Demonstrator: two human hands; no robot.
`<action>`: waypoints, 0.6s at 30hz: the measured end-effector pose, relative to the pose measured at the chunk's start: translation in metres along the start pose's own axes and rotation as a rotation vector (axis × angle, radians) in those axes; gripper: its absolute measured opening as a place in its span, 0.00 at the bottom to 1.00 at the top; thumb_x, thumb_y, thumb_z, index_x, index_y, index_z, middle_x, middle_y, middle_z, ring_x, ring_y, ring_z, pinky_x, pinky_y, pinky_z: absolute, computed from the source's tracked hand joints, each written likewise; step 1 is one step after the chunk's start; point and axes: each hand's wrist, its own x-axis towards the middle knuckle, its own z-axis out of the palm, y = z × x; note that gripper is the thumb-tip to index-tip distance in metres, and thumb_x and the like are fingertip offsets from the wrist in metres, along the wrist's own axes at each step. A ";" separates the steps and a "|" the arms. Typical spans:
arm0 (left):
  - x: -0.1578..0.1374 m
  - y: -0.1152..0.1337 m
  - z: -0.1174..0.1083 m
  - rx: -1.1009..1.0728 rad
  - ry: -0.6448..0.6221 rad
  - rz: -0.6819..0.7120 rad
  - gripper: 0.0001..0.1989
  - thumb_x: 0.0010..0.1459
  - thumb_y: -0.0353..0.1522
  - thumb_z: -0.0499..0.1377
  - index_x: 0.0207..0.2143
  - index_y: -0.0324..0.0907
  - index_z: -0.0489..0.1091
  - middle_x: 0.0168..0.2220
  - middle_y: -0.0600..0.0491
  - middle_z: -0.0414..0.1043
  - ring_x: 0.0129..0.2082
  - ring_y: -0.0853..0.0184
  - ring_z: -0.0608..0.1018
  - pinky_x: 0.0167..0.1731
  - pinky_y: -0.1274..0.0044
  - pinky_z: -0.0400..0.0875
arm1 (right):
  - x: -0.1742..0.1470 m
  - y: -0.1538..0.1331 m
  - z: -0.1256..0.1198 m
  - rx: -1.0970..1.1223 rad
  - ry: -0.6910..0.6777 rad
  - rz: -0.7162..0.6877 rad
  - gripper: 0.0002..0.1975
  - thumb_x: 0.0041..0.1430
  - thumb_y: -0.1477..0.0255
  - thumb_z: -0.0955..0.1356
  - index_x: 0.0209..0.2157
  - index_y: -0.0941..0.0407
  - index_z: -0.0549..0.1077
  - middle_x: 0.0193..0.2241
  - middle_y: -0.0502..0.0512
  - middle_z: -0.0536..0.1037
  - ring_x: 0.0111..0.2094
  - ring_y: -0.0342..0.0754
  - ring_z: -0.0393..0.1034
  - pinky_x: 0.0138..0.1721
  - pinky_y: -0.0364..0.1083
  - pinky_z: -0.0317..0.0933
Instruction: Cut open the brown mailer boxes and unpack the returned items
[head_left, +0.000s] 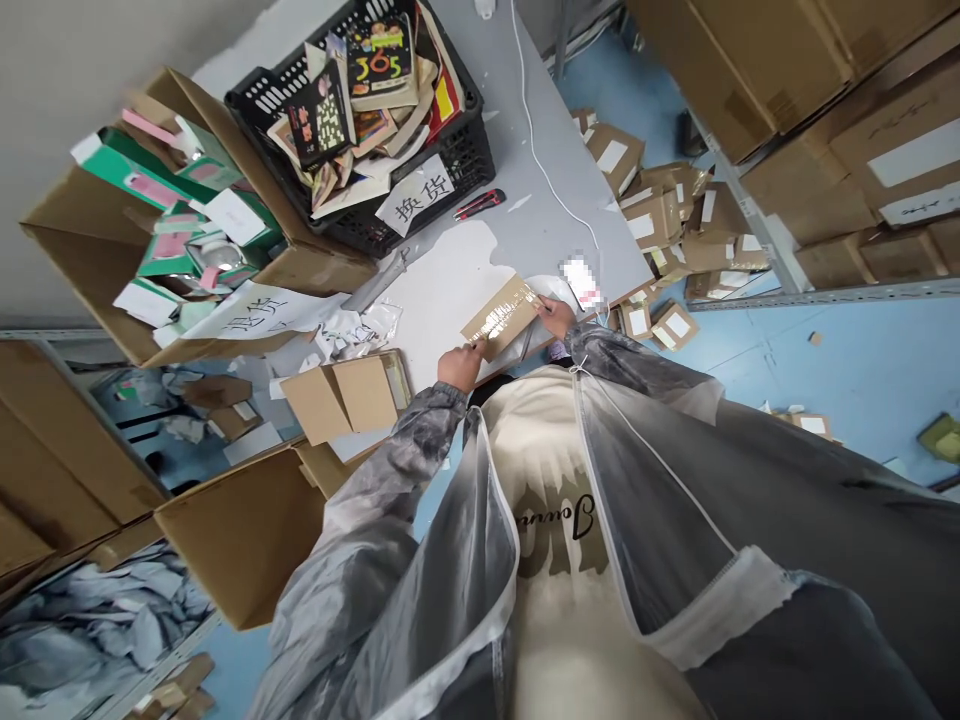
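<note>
A small flat cardboard box [501, 316], with shiny clear tape along its top, lies at the near edge of the table in front of me. My left hand [460, 366] is closed on its left end. At the opposite end, the fingers of my right hand [555, 316] are closed on the box's corner. A white sheet-like area of the tabletop [442, 290] spreads behind the box. Just beyond my right hand is a small white item [582, 282], partly blurred out.
A black crate [480, 150] of books and a carton [300, 265] of green boxes stand at the back left. A red-and-black box cutter [480, 204] lies near the crate. Left of my hand sits an opened cardboard box [349, 393]. Several parcels [660, 215] are piled at right.
</note>
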 end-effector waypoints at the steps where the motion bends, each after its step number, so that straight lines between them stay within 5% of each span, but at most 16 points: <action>1: -0.012 -0.005 -0.003 0.098 -0.040 -0.014 0.31 0.81 0.25 0.56 0.81 0.44 0.74 0.48 0.36 0.82 0.54 0.43 0.89 0.59 0.58 0.82 | -0.001 0.000 0.001 -0.022 0.023 0.025 0.31 0.90 0.69 0.66 0.83 0.71 0.75 0.80 0.72 0.77 0.82 0.63 0.72 0.85 0.58 0.62; 6: -0.035 0.005 -0.003 0.368 -0.117 -0.022 0.34 0.84 0.25 0.47 0.86 0.43 0.68 0.57 0.30 0.85 0.54 0.46 0.91 0.49 0.65 0.81 | -0.006 -0.007 0.004 -0.173 0.180 0.112 0.32 0.88 0.68 0.68 0.83 0.70 0.76 0.83 0.75 0.73 0.84 0.63 0.69 0.87 0.54 0.58; 9: -0.031 0.016 -0.002 0.331 -0.066 -0.011 0.32 0.84 0.25 0.47 0.83 0.42 0.71 0.58 0.29 0.84 0.54 0.47 0.91 0.46 0.66 0.79 | -0.003 -0.019 0.007 -0.387 0.267 -0.102 0.36 0.83 0.71 0.69 0.85 0.68 0.72 0.90 0.78 0.59 0.91 0.71 0.53 0.92 0.68 0.43; 13: -0.032 0.006 -0.005 0.234 -0.025 0.013 0.27 0.89 0.31 0.49 0.78 0.46 0.77 0.60 0.32 0.84 0.53 0.48 0.90 0.45 0.67 0.76 | 0.015 -0.050 0.015 -0.892 -0.071 -0.636 0.37 0.81 0.71 0.71 0.87 0.59 0.73 0.90 0.65 0.63 0.95 0.70 0.40 0.93 0.77 0.30; 15: -0.033 -0.004 -0.006 0.158 -0.006 0.024 0.25 0.91 0.38 0.50 0.76 0.47 0.79 0.60 0.34 0.84 0.53 0.48 0.90 0.45 0.68 0.75 | 0.026 -0.065 0.018 -1.024 -0.275 -0.737 0.36 0.82 0.66 0.72 0.85 0.58 0.74 0.88 0.65 0.68 0.94 0.70 0.45 0.93 0.78 0.33; 18: -0.033 -0.015 -0.004 0.011 0.040 0.025 0.25 0.92 0.45 0.52 0.77 0.51 0.79 0.63 0.37 0.86 0.54 0.49 0.90 0.45 0.69 0.74 | 0.036 -0.076 0.020 -1.085 -0.349 -0.731 0.35 0.86 0.59 0.73 0.84 0.59 0.76 0.84 0.70 0.74 0.88 0.70 0.58 0.92 0.75 0.43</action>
